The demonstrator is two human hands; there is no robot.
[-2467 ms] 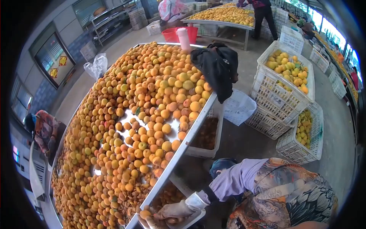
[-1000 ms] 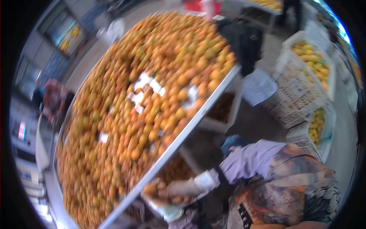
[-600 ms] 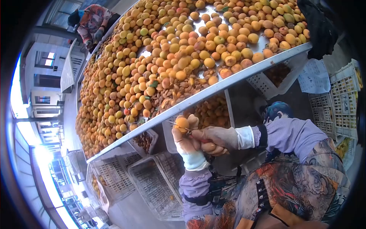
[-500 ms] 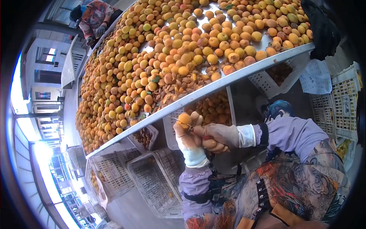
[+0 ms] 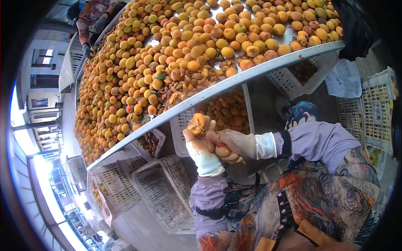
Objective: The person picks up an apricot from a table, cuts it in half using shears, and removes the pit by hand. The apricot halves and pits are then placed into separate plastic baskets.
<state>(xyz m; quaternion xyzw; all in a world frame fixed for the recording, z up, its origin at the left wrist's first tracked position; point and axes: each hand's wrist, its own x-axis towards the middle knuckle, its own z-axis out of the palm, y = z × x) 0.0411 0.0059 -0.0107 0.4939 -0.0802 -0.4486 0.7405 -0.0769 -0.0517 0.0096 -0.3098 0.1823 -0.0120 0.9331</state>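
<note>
My left hand (image 5: 201, 147), in a pale glove, is closed around an apricot (image 5: 198, 119) just below the table's metal edge. The fruit is split, with its orange inside showing. My right hand (image 5: 235, 143), also gloved, grips a small knife (image 5: 219, 144) by its red handle. Its thin blade lies across the cut apricot, and the two hands touch. Behind them stands a white crate (image 5: 250, 109) of opened apricots. A pile of brown pits (image 5: 184, 90) lies on the table above my hands.
Whole apricots (image 5: 138, 71) cover much of the metal-rimmed table (image 5: 167, 112). Plastic crates (image 5: 161, 201) stand on the floor at left, more stacked crates (image 5: 377, 108) at right. Another person's gloved hand (image 5: 100, 24) is at the far left side. A black cloth (image 5: 356, 31) hangs at the right corner.
The apricot in my left hand was whole-looking and now is split open, with the blade across it. The view has shifted slightly. The other person's hands have moved.
</note>
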